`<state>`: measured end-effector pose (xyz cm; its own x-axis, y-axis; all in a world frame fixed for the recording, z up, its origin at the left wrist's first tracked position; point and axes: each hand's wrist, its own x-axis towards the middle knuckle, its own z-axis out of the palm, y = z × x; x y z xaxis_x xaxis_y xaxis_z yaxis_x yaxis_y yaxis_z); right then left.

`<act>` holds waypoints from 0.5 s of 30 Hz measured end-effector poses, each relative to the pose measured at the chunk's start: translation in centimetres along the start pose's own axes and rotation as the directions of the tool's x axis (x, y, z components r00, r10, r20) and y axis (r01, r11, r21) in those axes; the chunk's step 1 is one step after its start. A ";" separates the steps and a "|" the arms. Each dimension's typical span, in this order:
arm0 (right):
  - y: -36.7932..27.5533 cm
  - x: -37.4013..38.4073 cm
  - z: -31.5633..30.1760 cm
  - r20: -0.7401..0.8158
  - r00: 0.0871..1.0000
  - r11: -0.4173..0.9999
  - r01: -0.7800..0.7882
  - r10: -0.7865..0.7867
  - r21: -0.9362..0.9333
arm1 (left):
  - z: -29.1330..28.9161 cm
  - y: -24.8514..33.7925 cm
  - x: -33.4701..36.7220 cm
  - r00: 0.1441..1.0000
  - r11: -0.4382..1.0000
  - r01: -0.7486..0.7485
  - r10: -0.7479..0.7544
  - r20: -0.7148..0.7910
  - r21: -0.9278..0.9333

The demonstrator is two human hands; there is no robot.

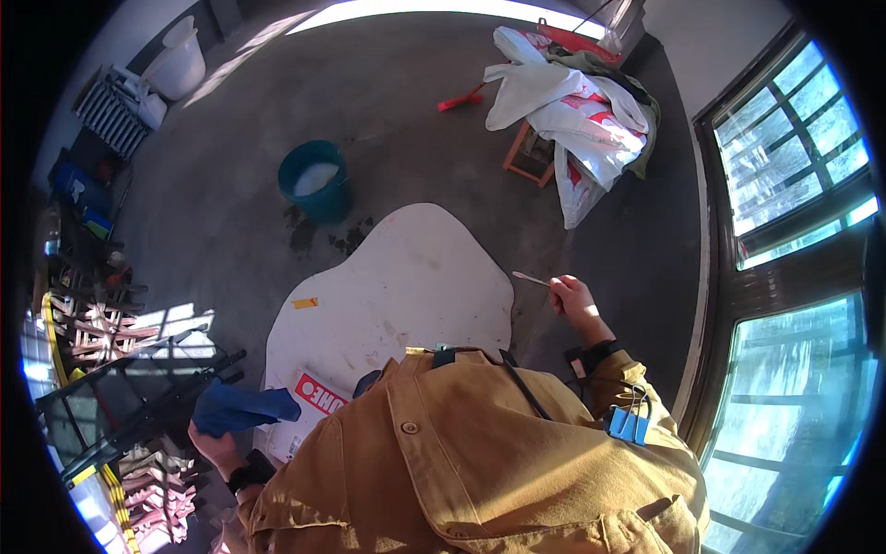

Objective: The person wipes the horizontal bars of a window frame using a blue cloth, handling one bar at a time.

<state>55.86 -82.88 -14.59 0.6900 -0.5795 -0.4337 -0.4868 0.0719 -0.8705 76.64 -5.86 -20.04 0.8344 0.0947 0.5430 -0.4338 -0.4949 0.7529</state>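
Observation:
My left hand (214,445), at the lower left, is closed on a crumpled dark blue cloth (242,407) that hangs over the fingers. On the right, my right hand (572,297) grips a thin pale stick (530,278), which looks like a toothbrush; its small tip points left. That tip is just beside the right edge of a white curved-edge board (397,277) in front of me. A short yellow strip (305,303) lies on the board's left part. Close to the cloth is a white and red package (318,391), partly hidden by my jacket.
Beyond the board stands a teal bucket (315,180) with foamy water, wet spots beside it. White and red plastic bags (581,111) cover a small wooden stool (530,155). A red brush (460,100) lies nearby. A black metal frame (129,397) is at left, windows (794,369) at right.

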 end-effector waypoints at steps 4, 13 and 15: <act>-11.6 6.3 -3.5 -0.264 0.911 0.921 0.363 -0.318 0.141 | 2.0 0.8 0.6 0.816 0.789 0.503 -0.568 -0.107 -0.352; -19.8 32.8 -22.0 -0.292 0.276 0.214 -0.280 -0.916 -0.936 | 19.7 11.0 12.9 0.666 0.357 0.541 -0.734 0.130 -0.762; -23.0 32.6 -13.5 -0.363 0.404 0.319 -0.173 -0.840 -0.932 | 18.4 13.1 11.7 0.729 0.463 0.578 -0.663 0.170 -0.672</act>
<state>82.33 -114.41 -5.60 0.4933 -0.5887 0.6404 -0.7738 -0.6333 0.0138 86.97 -27.14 -10.64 0.9536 0.2504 -0.1671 0.0534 0.4057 0.9125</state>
